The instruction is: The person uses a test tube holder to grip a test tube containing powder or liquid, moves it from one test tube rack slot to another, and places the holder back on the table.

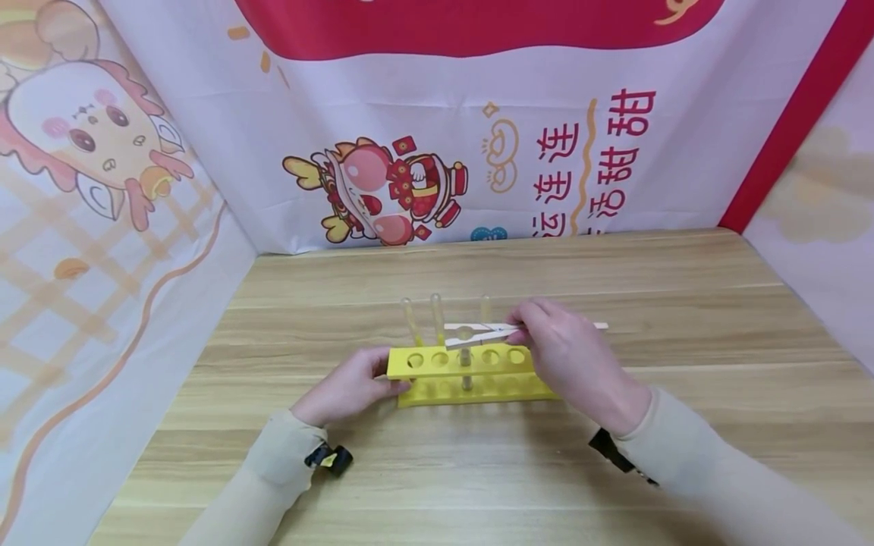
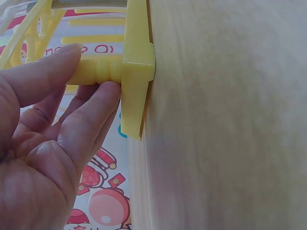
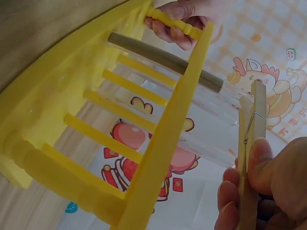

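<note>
A yellow test tube rack (image 1: 396, 365) stands on the table. My left hand (image 1: 348, 383) holds its left end; in the left wrist view, thumb and fingers pinch the rack's turned end post (image 2: 98, 70). My right hand (image 1: 573, 364) grips a wooden test tube clamp (image 3: 249, 163) above the rack. The clamp's jaws lie about the upper end of an upright test tube (image 3: 148, 52) with dark greyish contents, standing in the rack. Whether they press on the glass, I cannot tell. Behind, clear test tubes (image 1: 437, 315) stand with rounded ends up at the rack's back.
The wood-grain table (image 1: 437, 478) extends around the rack. A printed white and red cloth (image 1: 423, 91) hangs behind it, and another printed cloth (image 1: 89, 288) stands along the left. Wrist straps with small black devices (image 1: 334, 459) sit on both sleeves.
</note>
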{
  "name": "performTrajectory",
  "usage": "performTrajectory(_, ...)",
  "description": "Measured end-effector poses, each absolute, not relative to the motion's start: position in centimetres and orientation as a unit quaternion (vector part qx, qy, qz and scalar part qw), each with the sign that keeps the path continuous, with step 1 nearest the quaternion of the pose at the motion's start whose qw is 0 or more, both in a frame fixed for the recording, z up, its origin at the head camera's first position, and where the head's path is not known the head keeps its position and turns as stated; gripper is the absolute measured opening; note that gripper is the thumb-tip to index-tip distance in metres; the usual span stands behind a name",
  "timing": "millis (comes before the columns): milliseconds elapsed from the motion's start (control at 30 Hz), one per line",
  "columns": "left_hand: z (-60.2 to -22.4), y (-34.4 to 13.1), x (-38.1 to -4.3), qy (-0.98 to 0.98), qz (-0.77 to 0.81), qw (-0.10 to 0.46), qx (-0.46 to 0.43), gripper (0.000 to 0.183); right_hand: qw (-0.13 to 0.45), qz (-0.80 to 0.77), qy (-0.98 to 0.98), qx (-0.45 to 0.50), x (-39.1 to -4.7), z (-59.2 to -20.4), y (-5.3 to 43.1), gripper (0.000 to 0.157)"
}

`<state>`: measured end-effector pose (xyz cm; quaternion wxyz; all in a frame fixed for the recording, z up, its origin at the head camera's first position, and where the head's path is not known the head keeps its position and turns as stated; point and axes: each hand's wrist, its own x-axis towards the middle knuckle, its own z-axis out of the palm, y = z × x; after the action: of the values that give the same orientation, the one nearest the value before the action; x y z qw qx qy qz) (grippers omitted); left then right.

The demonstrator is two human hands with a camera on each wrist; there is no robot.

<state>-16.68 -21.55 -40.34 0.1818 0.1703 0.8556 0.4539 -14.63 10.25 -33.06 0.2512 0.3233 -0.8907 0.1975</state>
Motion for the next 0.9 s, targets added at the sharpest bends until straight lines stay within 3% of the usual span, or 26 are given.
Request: performTrajectory(900,-40.4,-21.6,-16.7,0.855,0.454,0.175,0.18,0.031,0.232,0.19,-0.9,0.316,-14.6,-35.6,9.9,0.015)
